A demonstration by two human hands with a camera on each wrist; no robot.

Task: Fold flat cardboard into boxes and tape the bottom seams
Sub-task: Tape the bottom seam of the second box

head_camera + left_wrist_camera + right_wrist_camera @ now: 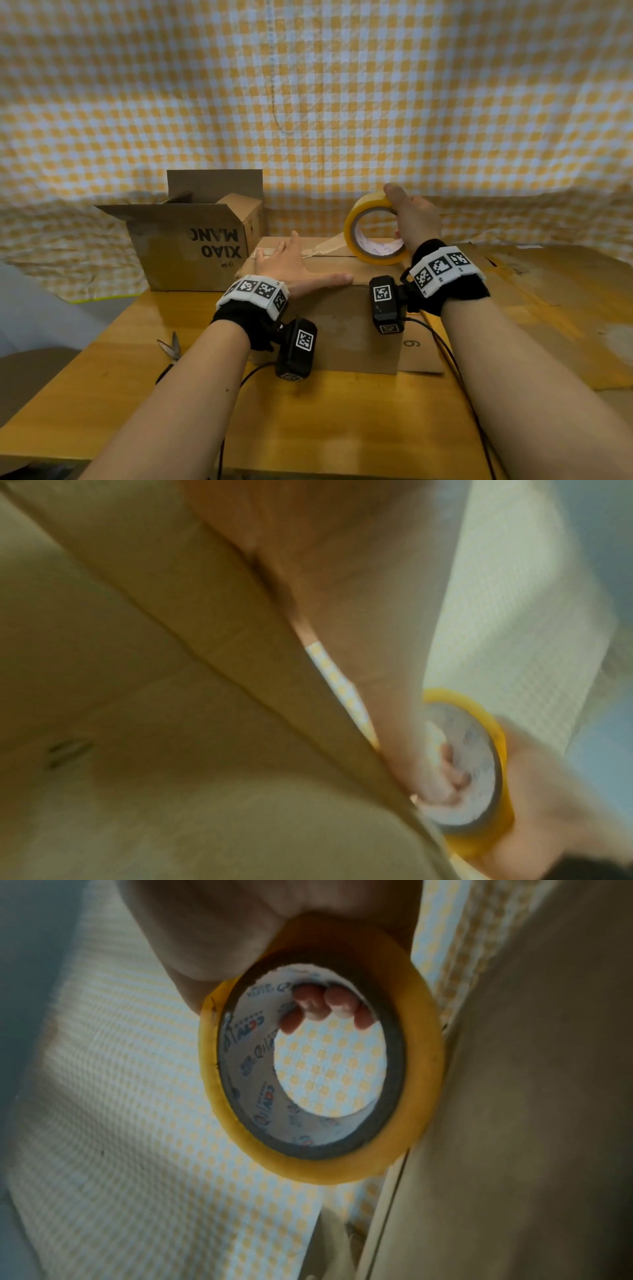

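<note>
Cardboard box [346,318], brown and matte, sits bottom-up at the middle of the wooden table [342,411]. The left hand [291,263] lies flat on its top, fingers straight and spread, pressing a glossy strip of tape [325,247] along the seam. The right hand [416,217] grips the yellow tape roll [371,229], thumb over the rim, fingertips [320,1001] curled inside the printed core. An open box [191,240] stands to the left, scissors [171,346] nearer, checked cloth [342,102] behind.

Brown box [346,308] (seam up), yellow tape [373,229] atop.
</note>
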